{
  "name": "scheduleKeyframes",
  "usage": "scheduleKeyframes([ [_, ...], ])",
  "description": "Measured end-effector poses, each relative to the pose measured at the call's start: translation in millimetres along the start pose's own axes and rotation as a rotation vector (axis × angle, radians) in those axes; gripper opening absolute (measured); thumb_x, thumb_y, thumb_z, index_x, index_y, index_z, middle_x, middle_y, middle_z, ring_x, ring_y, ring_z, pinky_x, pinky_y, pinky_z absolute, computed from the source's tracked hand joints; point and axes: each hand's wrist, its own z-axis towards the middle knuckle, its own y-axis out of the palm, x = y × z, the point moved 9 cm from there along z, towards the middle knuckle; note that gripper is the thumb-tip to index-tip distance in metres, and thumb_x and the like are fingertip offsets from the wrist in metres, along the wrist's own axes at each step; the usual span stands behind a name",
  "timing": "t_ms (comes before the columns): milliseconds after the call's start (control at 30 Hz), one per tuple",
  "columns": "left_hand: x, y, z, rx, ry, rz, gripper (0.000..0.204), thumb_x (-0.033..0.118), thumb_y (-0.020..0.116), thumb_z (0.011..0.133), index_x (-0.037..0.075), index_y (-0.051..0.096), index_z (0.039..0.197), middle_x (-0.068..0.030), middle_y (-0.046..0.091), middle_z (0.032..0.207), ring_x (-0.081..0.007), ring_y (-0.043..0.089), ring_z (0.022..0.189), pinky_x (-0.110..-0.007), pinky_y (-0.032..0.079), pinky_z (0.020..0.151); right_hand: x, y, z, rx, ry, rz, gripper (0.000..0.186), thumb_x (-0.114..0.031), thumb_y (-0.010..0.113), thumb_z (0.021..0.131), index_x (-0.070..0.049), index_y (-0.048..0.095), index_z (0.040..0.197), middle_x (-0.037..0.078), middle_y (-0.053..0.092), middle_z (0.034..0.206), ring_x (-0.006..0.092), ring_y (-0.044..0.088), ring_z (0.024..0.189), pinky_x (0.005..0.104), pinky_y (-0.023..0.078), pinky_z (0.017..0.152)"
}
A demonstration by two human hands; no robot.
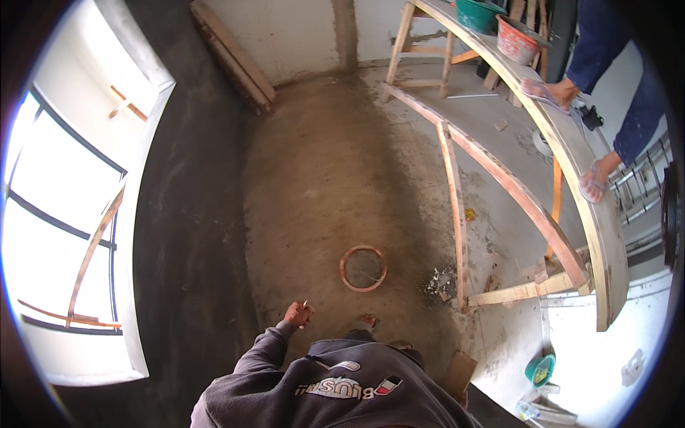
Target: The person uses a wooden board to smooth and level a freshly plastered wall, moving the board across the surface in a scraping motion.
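- Left hand (297, 314) is hanging low at about 7 o'clock from the ring, its fingers pinching a small thin thing, maybe a nail or pencil stub; too small to tell.
- Right hand is not showing; the grey sweater (335, 389) is hiding that side, so I cannot tell its state.
- Ring (363, 268), a round orange hoop, is lying flat on the floor (321, 178) just ahead of the person's foot, apart from the hand.
- As I judge it, work on the ring is only beginning: nothing is sitting inside it and the hand is not touching it yet.
- At 3 o'clock from the ring a little rubble heap (440, 283) is lying by the scaffold (457, 214).
- Up at 1 o'clock another person's sandalled feet (553, 91) are standing on the plank (571, 150), near two buckets (515, 39).
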Motion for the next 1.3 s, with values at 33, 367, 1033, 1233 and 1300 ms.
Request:
scheduleKeyframes([
  [33, 5, 5, 6, -0.023, 0.033, -0.002, 0.019, 0.017, 0.055, 0.086, 0.005, 0.07, 0.086, -0.006, 0.063, 0.062, -0.0148, 0.057, 0.047, -0.031, 0.047, 0.045, 7, -3, -7, 0.016, 0.012, 0.003, 0.035, -0.028, 0.05, 0.083, 0.0, 0.062, 0.1, 0.019, 0.064, 0.085, 0.0321, 0.062, 0.077, 0.0391, 0.046, 0.068],
  [367, 24, 23, 39, -0.155, 0.365, 0.145, 0.027, 0.024, 0.056, 0.086, 0.001, 0.069, 0.088, -0.0072, 0.066, 0.065, -0.015, 0.062, 0.057, -0.029, 0.05, 0.055, 33, -18, -74, 0.189, 0.088, -0.031, 0.032, -0.026, 0.05, 0.083, -0.001, 0.062, 0.097, 0.019, 0.064, 0.085, 0.032, 0.061, 0.076, 0.0384, 0.046, 0.068],
  [1033, 89, 40, 77, -0.263, 0.174, 0.309, 0.013, 0.014, 0.062, 0.079, 0.004, 0.068, 0.074, -0.0069, 0.06, 0.056, -0.0127, 0.051, 0.042, -0.029, 0.04, 0.037, 19, -11, -154, 0.288, 0.413, -0.017, 0.012, -0.007, 0.061, 0.07, -0.001, 0.057, 0.08, 0.022, 0.062, 0.078, 0.0423, 0.061, 0.08, 0.049, 0.046, 0.069],
  [1233, 108, 54, 84, -0.274, 0.241, 0.344, 0.008, 0.011, 0.065, 0.078, 0.004, 0.068, 0.074, -0.0047, 0.059, 0.056, -0.0118, 0.05, 0.043, -0.028, 0.04, 0.038, 17, -22, -160, 0.349, 0.434, 0.039, 0.019, -0.005, 0.057, 0.066, 0.0, 0.059, 0.084, 0.022, 0.061, 0.079, 0.0418, 0.06, 0.078, 0.0455, 0.047, 0.068],
  [1300, 105, 56, 89, -0.288, 0.276, 0.407, 0.007, 0.009, 0.062, 0.08, 0.003, 0.066, 0.079, -0.0057, 0.06, 0.06, -0.0122, 0.051, 0.045, -0.027, 0.039, 0.037, 13, -25, -160, 0.359, 0.446, 0.068, 0.019, -0.006, 0.058, 0.066, 0.001, 0.06, 0.084, 0.022, 0.061, 0.078, 0.042, 0.061, 0.078, 0.0461, 0.047, 0.068],
])
